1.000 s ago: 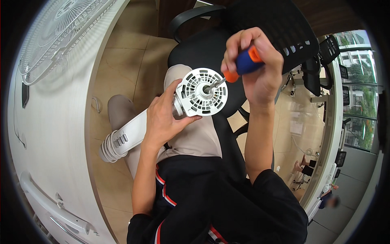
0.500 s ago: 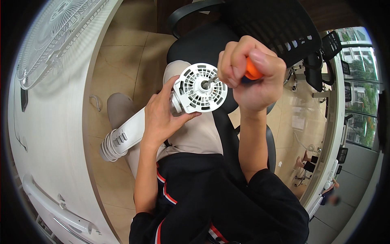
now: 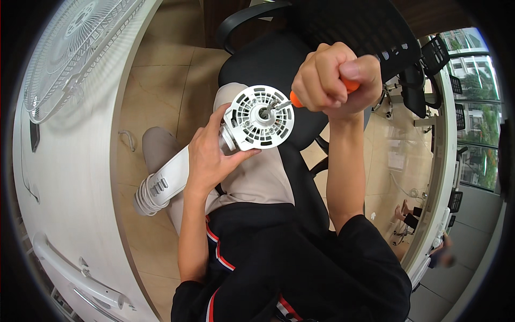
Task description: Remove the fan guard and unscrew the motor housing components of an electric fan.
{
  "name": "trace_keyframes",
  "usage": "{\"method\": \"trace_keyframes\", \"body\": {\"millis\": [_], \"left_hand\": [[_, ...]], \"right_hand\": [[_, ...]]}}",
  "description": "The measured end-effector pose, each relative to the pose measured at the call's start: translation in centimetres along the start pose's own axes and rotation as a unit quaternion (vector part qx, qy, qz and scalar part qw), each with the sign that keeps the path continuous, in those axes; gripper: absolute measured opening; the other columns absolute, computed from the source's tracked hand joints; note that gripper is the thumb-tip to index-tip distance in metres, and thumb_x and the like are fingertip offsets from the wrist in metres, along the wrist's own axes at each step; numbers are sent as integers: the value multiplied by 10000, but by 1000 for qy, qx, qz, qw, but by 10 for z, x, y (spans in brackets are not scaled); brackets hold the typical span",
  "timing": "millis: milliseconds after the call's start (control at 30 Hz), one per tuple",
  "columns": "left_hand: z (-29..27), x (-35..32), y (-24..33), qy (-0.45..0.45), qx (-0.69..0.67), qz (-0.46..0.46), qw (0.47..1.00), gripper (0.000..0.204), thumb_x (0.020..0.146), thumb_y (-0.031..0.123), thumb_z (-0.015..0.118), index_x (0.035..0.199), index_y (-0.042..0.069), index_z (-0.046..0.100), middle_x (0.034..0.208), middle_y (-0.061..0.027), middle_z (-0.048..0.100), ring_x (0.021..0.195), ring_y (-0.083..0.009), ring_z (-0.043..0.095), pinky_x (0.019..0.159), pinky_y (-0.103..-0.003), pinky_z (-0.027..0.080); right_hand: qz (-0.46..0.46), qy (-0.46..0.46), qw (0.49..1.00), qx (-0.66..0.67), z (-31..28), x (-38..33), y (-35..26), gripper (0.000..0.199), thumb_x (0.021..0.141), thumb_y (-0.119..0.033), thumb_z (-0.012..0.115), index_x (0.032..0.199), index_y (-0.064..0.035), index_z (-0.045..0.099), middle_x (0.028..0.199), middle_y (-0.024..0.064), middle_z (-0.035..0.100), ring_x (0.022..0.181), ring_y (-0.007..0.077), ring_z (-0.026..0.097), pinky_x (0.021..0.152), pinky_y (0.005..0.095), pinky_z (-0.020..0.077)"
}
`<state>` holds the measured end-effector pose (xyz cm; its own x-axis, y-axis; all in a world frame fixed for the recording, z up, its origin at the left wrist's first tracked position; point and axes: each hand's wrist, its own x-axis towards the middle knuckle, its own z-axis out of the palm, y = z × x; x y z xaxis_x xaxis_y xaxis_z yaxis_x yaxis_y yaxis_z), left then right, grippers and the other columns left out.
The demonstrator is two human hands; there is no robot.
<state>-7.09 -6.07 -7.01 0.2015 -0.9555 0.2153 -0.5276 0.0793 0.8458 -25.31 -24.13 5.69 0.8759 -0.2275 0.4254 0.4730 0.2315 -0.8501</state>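
Note:
A white fan body lies across my lap, its round slotted motor housing facing up. My left hand is closed around the neck and lower edge of that housing, thumb along the rim. In my right hand, curled into a fist, is a screwdriver with an orange handle. Its thin metal shaft slants down and left toward the motor's centre shaft. Whether the tip touches a screw there is too small to tell. A white cord is wound round the fan's far lower end.
At left, a pale table holds a white wire fan grille and a curved white tube. A black office chair stands in front of me. Another person is at far right beside a long white desk edge.
My right fist has shifted right and tilted, so more of the orange handle and the shaft shows. The motor housing has moved slightly left, still in my left hand.

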Motion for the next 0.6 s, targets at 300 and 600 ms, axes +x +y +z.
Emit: {"method": "trace_keyframes", "body": {"millis": [300, 600], "left_hand": [[-1, -1, 0, -4, -10, -7, 1000, 957, 616, 375, 987, 1422, 86, 559, 1017, -119, 749, 838, -307, 683, 786, -406, 541], [1, 1, 4, -19, -13, -38, 999, 951, 595, 333, 995, 1410, 92, 568, 1158, -111, 749, 897, -315, 685, 828, -412, 553]], "right_hand": [[-18, 540, 810, -228, 64, 23, 12, 502, 1118, -406, 382, 1021, 24, 624, 870, 126, 599, 762, 204, 611, 771, 401, 567], [-42, 447, 866, -220, 65, 22, 27, 481, 1020, -370, 330, 703, -43, 482, 593, 96, 479, 482, 143, 358, 465, 291, 323]]}}
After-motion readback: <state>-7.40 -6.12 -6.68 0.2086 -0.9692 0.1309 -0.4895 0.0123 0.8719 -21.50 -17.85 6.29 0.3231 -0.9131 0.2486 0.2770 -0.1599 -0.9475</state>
